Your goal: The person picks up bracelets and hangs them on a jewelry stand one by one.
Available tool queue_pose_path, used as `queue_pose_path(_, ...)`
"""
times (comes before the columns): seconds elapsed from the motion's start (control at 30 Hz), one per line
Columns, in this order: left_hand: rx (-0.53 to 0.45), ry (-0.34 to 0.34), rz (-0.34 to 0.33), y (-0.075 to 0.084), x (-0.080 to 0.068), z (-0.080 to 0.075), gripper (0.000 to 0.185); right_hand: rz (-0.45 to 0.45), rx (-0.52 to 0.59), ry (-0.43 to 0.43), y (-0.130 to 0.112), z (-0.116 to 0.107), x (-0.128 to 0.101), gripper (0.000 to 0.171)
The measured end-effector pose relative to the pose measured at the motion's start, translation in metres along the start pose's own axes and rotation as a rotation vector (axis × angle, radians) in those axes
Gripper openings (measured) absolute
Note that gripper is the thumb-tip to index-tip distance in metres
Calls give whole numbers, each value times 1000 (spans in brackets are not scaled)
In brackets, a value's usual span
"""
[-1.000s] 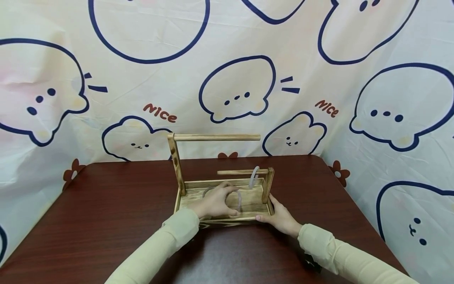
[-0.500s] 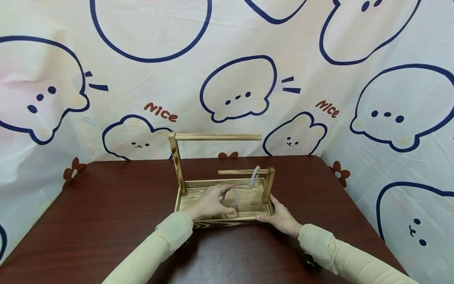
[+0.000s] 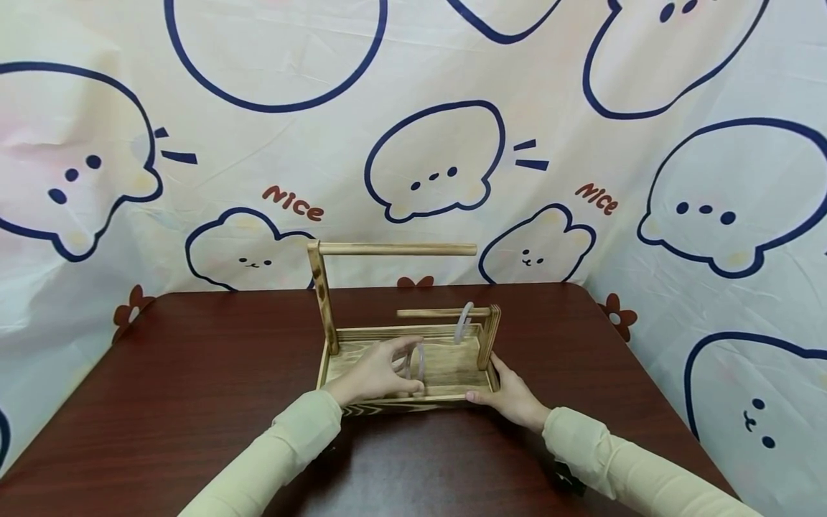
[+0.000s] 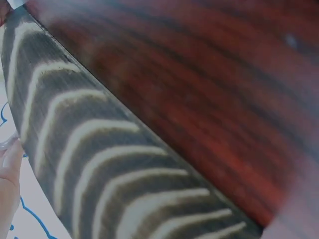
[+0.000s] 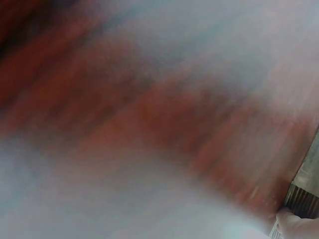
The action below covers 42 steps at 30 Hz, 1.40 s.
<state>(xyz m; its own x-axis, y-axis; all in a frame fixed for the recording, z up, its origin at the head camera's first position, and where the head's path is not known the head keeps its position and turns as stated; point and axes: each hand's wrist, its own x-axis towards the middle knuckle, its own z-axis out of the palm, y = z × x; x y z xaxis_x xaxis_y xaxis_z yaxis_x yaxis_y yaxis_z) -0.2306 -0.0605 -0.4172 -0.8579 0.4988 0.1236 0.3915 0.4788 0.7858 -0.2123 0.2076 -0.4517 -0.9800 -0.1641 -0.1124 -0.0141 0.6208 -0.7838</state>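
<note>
In the head view, my left hand (image 3: pixel 375 371) is inside a wooden tray stand (image 3: pixel 452 360), thumb and fingers curled round a pale translucent bangle (image 3: pixel 421 362). A second curved edge shows inside the grip; whether it belongs to another bangle I cannot tell. My right hand (image 3: pixel 513 398) grips the tray's right end, thumb on the front rim and fingers mostly hidden behind the end wall. Another pale bangle (image 3: pixel 462 323) hangs on the stand's short bar (image 3: pixel 426 314). The left wrist view shows the tray's striped front side (image 4: pixel 99 149), with part of my fingers at the left edge.
A tall post (image 3: pixel 321 298) rises from the tray's left end and carries a long bar (image 3: pixel 397 249) pointing right. The short bar's post (image 3: pixel 489 337) stands at the right end. Dark red table (image 3: pixel 213 380) surrounds the stand, with a patterned cloth (image 3: pixel 342 165) behind.
My left hand has shifted a little to the left inside the tray, and the bangle in its grip has moved left with it. My right hand has stayed on the tray's end.
</note>
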Motion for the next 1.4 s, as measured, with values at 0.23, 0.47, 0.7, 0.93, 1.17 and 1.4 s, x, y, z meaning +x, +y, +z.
queue_pose_path(0.23, -25, 6, -42, 1, -5, -3, 81, -10, 4, 5, 0, -1, -1, 104)
queue_pose_path(0.47, -186, 3, -75, -2, -9, -5, 83, -10, 17, -3, 0, -2, 0, 104)
queue_pose_path(0.7, -323, -7, -71, -4, -13, -11, 80, -7, 11, -7, 0, -2, 0, 105)
queue_pose_path(0.93, -251, 87, -83, -10, -18, -24, 80, -17, 8, -6, 1, -1, 2, 104)
queue_pose_path(1.17, -136, 146, -94, -12, -18, -39, 82, -17, 3, -2, 1, 0, 2, 103)
queue_pose_path(1.4, -99, 168, -87, -10, -20, -45, 83, -16, 4, -1, 2, 0, 1, 104)
